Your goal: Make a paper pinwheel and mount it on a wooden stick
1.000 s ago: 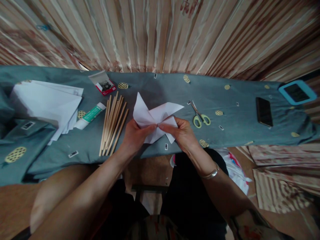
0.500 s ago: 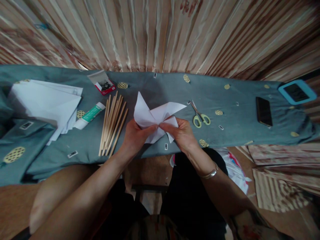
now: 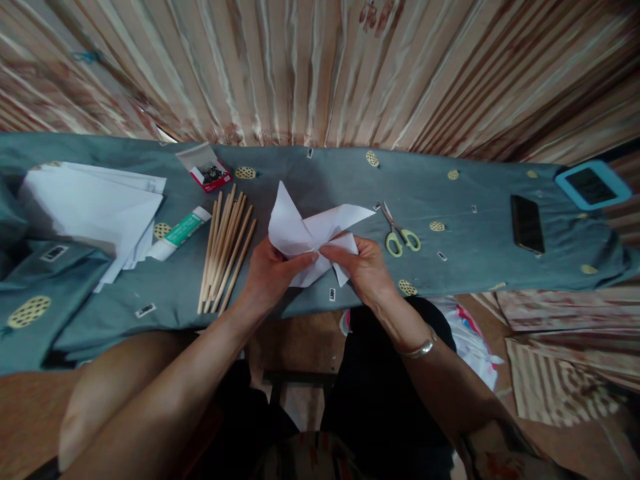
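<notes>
Close together, the left hand (image 3: 270, 272) and right hand (image 3: 367, 268) pinch a white paper pinwheel (image 3: 291, 230) — thumbs (image 3: 303, 259) near its centre — over the tablecloth (image 3: 475, 260). Off to the left lie wooden sticks (image 3: 224, 250); to the right, scissors (image 3: 395, 229).

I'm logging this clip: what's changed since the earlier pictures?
The folded white paper has shifted slightly to the right; nothing was newly gripped or released. The left hand and right hand still pinch it; the sticks and scissors stayed put.
</notes>
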### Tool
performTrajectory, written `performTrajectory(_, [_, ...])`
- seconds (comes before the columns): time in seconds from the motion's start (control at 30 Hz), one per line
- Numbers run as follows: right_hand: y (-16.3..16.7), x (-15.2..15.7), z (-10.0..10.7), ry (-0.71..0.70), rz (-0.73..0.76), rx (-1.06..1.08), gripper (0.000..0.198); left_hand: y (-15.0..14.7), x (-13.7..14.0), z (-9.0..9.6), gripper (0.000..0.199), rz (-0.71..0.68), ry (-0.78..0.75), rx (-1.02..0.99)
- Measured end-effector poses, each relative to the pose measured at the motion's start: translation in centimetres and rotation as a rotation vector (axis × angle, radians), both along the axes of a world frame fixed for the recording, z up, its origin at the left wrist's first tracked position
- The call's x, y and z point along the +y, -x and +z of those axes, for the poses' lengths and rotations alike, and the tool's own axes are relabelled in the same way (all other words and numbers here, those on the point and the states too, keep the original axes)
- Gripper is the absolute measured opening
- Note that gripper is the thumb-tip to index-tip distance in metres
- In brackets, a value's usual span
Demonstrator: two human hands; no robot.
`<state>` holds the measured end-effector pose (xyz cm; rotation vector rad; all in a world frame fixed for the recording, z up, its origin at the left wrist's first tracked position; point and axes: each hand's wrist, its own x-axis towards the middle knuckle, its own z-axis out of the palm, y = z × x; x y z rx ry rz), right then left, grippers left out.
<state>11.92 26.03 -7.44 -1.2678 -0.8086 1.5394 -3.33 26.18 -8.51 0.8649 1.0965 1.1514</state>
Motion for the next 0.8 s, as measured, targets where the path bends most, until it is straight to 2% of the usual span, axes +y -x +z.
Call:
performTrajectory(0.07, [0.0,0.0,0.1,0.021,-0.008,0.008,0.02,0.1,0.0,0.1,0.058,-0.007,-0.059,0.049])
performTrajectory(0.2, [-0.1,0.2,0.2,0.05,-0.035,0.036,0.019,0.8,0.0,0.6,0.096,-0.029,-0.225,0.143])
performTrajectory(0.23, [-0.1,0.3,0.2,0.057,-0.044,0.046,0.019,1.0,-0.1,0.7,0.1,-0.038,-0.25,0.159])
performTrajectory(0.3, [-0.2,0.4,0.2,0.069,-0.058,0.062,0.02,1.6,-0.2,1.0,0.09,-0.057,-0.286,0.215])
performTrajectory(0.4, [-0.2,0.4,0.2,0.08,-0.062,0.064,0.019,2.6,-0.2,1.4,0.05,-0.103,-0.288,0.319])
performTrajectory(0.43, [-0.3,0.4,0.2,0.081,-0.063,0.059,0.019,2.9,-0.2,1.6,0.043,-0.13,-0.27,0.335])
performTrajectory(0.63, [-0.4,0.5,0.2,0.077,-0.053,0.03,0.018,4.2,-0.1,2.3,0.038,-0.203,-0.204,0.428])
performTrajectory(0.8, [-0.5,0.5,-0.1,0.061,-0.04,0.009,0.02,4.8,-0.1,2.4,0.043,-0.226,-0.225,0.462])
